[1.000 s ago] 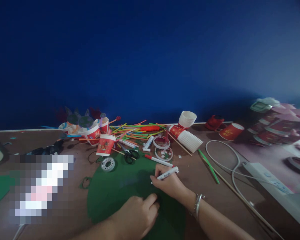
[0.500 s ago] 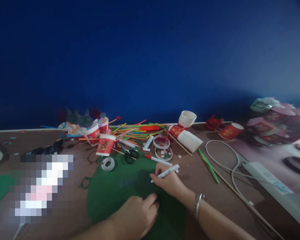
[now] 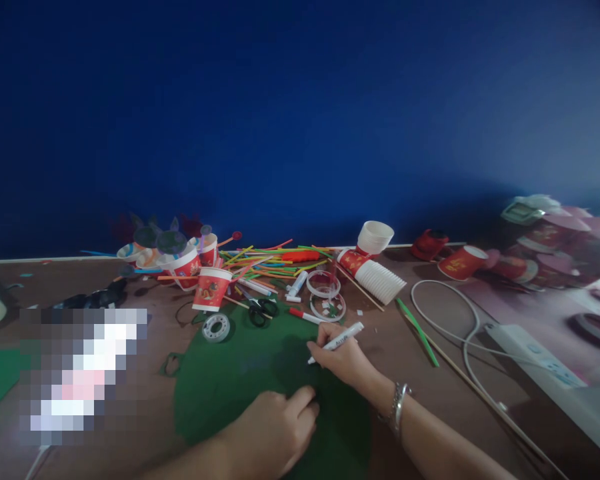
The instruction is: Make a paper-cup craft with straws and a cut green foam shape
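A large green sheet [image 3: 230, 387] lies flat on the brown table in front of me. My left hand [image 3: 275, 430] rests on its near part with fingers curled, pressing it down. My right hand [image 3: 343, 360] grips a white marker [image 3: 337, 340] with the tip down on the sheet's right side. A silver bracelet [image 3: 397, 407] circles my right wrist. A second, red-capped marker [image 3: 303, 315] lies just beyond that hand.
Black scissors [image 3: 260, 310], a tape roll [image 3: 216, 327], clear rings [image 3: 325, 293], red paper cups [image 3: 211, 288], a lying cup stack [image 3: 375, 277] and several coloured sticks [image 3: 270, 260] crowd the far table. A white cable [image 3: 460, 333] and power strip [image 3: 535, 357] lie right. A blue wall stands behind.
My right hand with the marker has shifted a little forward and to the right across the green sheet. My left hand has stayed where it was.
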Demonstrator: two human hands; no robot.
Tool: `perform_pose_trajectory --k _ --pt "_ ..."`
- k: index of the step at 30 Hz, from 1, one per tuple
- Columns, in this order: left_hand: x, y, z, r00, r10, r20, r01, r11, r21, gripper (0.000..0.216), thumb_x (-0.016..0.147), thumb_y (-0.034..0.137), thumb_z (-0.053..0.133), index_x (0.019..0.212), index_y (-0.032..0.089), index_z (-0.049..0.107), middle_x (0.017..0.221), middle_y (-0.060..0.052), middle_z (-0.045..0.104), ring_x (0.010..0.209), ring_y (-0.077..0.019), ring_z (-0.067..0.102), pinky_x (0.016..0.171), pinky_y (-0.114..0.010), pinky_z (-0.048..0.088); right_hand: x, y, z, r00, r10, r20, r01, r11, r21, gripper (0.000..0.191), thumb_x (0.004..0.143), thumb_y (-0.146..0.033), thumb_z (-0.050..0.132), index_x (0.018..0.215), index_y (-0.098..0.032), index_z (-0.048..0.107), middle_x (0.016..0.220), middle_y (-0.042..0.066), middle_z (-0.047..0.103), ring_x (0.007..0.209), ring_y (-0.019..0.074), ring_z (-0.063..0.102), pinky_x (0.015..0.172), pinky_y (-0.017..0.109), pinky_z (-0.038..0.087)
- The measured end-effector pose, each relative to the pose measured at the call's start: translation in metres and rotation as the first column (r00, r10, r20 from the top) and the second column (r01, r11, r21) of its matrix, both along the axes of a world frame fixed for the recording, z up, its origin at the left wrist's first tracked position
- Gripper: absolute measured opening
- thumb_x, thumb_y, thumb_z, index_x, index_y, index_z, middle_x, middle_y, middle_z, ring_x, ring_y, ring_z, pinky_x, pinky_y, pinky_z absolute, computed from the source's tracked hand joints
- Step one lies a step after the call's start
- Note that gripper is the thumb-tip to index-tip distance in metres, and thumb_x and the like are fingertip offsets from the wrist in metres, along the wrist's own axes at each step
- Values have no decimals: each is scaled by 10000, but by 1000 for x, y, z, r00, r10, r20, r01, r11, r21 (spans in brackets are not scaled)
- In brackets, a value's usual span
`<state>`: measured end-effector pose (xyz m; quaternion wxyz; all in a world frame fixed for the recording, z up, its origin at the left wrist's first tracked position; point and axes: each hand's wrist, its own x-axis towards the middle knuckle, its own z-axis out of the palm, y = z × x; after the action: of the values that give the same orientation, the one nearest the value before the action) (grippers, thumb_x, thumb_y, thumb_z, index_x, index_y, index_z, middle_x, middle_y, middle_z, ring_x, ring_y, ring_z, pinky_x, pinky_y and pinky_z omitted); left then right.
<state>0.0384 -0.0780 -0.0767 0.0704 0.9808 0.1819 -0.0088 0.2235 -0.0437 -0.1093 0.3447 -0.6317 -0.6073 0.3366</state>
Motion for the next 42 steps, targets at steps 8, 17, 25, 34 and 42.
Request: perform_pose_trajectory --k 8,17,25,34,42 --pt "-1 1 0 1000 -9 1 9 1000 -6 264 912 196 401 1140 149 525 1151 -106 607 739 -165 655 579 -266 546 -3 -2 2 995 26 96 -33 997 75 256 690 -246 552 525 -211 359 477 -59 385 476 93 353 451 209 254" --pt "-1 0 -3 999 -13 34 12 1000 18 270 914 182 385 1139 153 531 1127 -108 616 751 -167 653 553 -243 532 -4 -3 2 993 61 104 -67 996 54 233 677 -238 538 524 -208 364 478 -59 384 476 93 349 450 207 247" --pt "-1 -1 -4 1000 7 6 -7 1000 -8 273 931 204 378 1161 156 517 1141 -121 602 772 -144 649 622 -221 528 -5 -3 6 993 52 102 -57 997 46 216 625 -176 524 500 -209 350 458 -68 362 462 84 327 433 201 229" --pt "-1 0 0 1000 -13 16 13 1000 6 256 921 187 389 1125 155 541 1155 -108 604 755 -161 654 584 -257 540 -4 -2 3 997 -11 74 5 996 92 257 639 -191 526 491 -211 317 469 -67 331 478 90 316 442 210 223" --pt "-1 0 0 1000 -17 5 17 1000 5 263 918 183 390 1135 151 534 1161 -106 604 784 -171 652 583 -261 542 -3 -1 4 998 -17 67 12 998 63 247 660 -217 526 503 -216 335 462 -66 352 467 95 329 440 211 245"
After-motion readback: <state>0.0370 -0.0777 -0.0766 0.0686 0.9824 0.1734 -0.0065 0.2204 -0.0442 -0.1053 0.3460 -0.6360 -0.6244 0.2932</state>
